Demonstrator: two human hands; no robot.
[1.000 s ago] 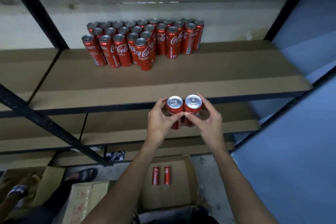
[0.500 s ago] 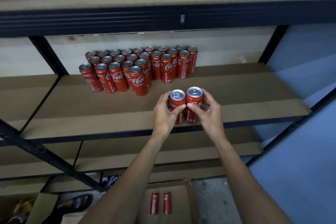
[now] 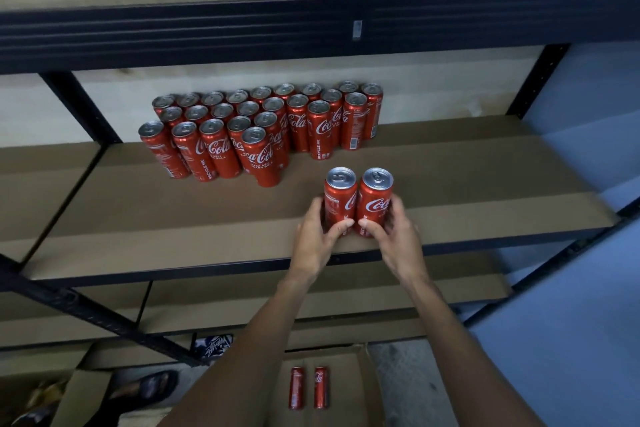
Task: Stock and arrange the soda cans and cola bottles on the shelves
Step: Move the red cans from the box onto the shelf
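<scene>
Arms outstretched: left hand [image 3: 313, 243] round left can [image 3: 340, 198], right hand [image 3: 399, 243] round right can [image 3: 375, 202]

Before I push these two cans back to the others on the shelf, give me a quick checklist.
1. Grip of left hand on left can: ok, fingers curl round it.
2. Grip of right hand on right can: ok.
3. Both cans upright, side by side: ok.
4. Can bases seated on shelf: cannot tell, hands hide them.
5. Bare shelf path to stocked cans: ok.
6. Stocked front row even: not ok, forward can sticks out.
</scene>
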